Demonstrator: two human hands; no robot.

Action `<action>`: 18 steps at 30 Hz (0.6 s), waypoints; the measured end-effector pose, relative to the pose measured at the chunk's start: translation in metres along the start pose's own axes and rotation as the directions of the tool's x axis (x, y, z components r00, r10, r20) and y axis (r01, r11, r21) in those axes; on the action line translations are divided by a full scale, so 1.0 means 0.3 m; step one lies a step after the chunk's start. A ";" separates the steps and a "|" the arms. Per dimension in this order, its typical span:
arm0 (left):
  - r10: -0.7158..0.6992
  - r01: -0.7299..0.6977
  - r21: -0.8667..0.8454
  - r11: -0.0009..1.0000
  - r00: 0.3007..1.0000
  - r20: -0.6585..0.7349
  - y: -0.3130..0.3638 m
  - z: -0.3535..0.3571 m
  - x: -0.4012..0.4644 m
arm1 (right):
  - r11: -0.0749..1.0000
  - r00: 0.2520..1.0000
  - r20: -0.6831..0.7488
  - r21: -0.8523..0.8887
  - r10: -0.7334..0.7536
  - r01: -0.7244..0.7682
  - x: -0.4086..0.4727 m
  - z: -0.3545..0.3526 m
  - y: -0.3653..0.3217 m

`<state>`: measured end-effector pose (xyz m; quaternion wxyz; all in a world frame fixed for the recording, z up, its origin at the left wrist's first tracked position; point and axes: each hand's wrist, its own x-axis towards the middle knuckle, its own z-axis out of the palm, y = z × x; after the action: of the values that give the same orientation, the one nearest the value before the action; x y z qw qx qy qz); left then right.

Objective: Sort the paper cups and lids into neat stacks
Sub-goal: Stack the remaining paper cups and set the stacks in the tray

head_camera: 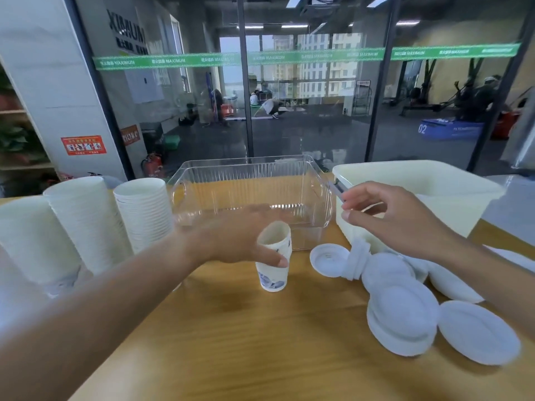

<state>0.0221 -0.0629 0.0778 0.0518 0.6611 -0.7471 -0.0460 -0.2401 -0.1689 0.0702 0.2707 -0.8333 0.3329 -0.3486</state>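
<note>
Left hand (240, 238) grips a blue-patterned paper cup (273, 263) upright near the worktop (231, 342) centre. Right hand (385, 215) hovers, fingers loosely curled, holding nothing. Cup stacks (86, 224) at left edge; white lids (402, 308) piled at right edge.

Two bare forearms, sleeveless as far as visible; left hand (240, 238) and right hand (385, 209) without gloves, rings or watch.
</note>
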 end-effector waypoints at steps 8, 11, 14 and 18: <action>0.020 -0.027 -0.078 0.997 0.995 -0.101 -0.019 0.149 -0.013 | 1.000 0.997 -0.072 -0.021 -0.004 0.003 -0.051 -0.012 0.079; 0.009 -0.028 -0.102 0.994 0.983 -0.186 0.009 0.114 0.005 | 0.999 0.992 -0.123 -0.043 -0.025 0.020 -0.044 -0.044 0.103; 0.012 -0.058 -0.160 0.985 0.960 -0.278 0.059 0.040 0.074 | 0.998 0.969 -0.240 -0.033 -0.052 0.045 0.007 -0.113 0.116; 0.051 -0.092 -0.128 0.987 0.955 -0.292 0.129 -0.025 0.223 | 0.993 0.970 -0.234 -0.080 0.065 -0.086 0.133 -0.231 0.162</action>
<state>-0.0231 -0.1246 0.0918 0.2079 0.6281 -0.7499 0.0000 -0.2892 -0.2445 0.0954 0.2055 -0.7850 0.4091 -0.4173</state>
